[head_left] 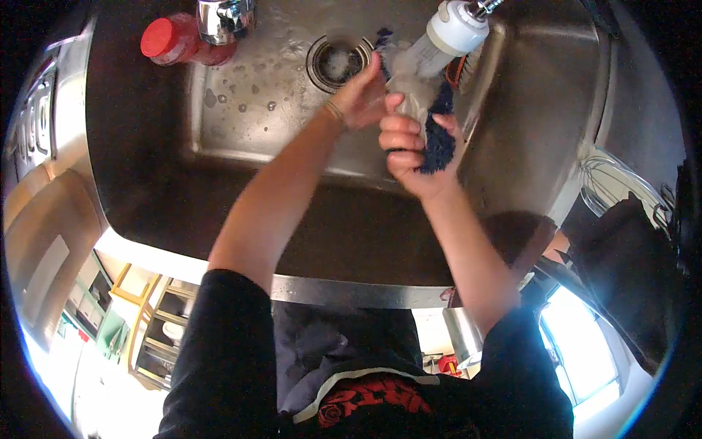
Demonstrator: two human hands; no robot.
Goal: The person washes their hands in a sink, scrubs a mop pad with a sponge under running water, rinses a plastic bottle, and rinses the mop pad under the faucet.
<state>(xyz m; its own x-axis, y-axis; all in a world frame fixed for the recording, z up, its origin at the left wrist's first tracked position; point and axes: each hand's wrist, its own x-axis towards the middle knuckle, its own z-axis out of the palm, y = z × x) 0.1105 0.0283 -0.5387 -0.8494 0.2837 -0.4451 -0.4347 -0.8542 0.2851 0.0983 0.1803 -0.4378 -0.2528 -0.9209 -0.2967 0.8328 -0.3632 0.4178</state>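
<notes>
My right hand wraps its fingers round a dark blue cloth and a pale, translucent object whose shape I cannot make out. Both are under a white faucet head, where water seems to run down. To the left, my left hand is blurred, thumb pointing up, beside the pale object. Its thumb stands apart from the fingers, which are partly hidden, and nothing shows in its grasp. More of the blue cloth sticks up between the hands.
The metal sink surrounds both hands, with a round drain behind the left one. A red-lidded container stands at the upper left near a chrome fixture. A brush lies at the right, and a wire whisk rests beyond the rim.
</notes>
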